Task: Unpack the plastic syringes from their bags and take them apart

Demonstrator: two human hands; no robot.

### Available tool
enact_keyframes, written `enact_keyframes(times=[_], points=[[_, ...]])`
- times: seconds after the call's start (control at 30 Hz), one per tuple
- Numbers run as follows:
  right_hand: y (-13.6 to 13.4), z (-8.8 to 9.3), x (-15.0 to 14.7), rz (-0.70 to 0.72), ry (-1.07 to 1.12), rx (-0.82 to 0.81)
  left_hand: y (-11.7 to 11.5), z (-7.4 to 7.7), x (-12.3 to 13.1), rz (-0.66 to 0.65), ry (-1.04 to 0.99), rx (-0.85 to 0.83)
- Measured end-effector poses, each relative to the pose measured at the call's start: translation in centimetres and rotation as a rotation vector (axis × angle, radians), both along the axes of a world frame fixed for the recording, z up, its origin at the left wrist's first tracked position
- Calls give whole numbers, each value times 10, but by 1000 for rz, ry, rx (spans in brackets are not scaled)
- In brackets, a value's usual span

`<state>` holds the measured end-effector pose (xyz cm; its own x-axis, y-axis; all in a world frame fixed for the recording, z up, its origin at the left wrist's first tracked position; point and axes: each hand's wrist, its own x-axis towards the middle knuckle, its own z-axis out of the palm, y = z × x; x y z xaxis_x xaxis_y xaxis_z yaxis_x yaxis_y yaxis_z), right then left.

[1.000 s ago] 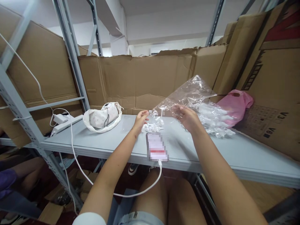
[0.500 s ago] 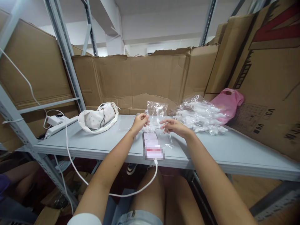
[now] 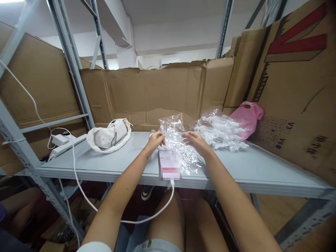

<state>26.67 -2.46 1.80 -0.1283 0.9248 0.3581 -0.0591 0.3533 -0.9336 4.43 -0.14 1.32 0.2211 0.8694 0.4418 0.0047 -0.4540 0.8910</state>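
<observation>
"Spreading behind the phone [image 3: 170, 164], that crinkled clear film [image 3: 178, 142] worries me. What are the hands doing with it?"

"The left hand [image 3: 155, 141] is behind the phone and to its left, fingers curled close together by the film. The right hand [image 3: 195, 140] is behind it and to its right, fingers loosely bent. I can't tell whether either grip has plastic pinched or is released."

"So what might go wrong?"

"If a grip had only a thin fold, slick film could slip out. It also lies just beside the phone, so a careless pull might snag a corner."

"And the white cable [image 3: 154, 220]?"

"It plugs into the phone's near end and loops down past the worktop [image 3: 249, 168]. A knee or forearm catching it could drag the phone forward."

"Farther out?"

"Well right of the phone there's a heap of plastic-wrapped white pieces [image 3: 220, 131], a pink bag [image 3: 246, 119] beyond. A wide sweep rightward could brush that heap and, being light and slippery, it might slide."
</observation>
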Motion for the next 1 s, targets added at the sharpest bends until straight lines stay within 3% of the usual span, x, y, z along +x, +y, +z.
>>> enact_keyframes(times=[0.23,0.4,0.5,0.73,0.9,1.0], points=[[-3,0,0,12,63,40,-7,3,1,-85,33,-21],[-5,-3,-3,132,-78,26,-3,3,2,147,-146,38],[-4,-4,-3,118,-94,47,-2,4,1,217,-202,107],[-3,-3,1,73,69,34,-4,7,-2,148,-162,79],[-4,-5,-2,66,63,60,-1,-1,2,-1,29,41],[-2,-6,-2,19,27,80,2,-4,3,18,62,73]])
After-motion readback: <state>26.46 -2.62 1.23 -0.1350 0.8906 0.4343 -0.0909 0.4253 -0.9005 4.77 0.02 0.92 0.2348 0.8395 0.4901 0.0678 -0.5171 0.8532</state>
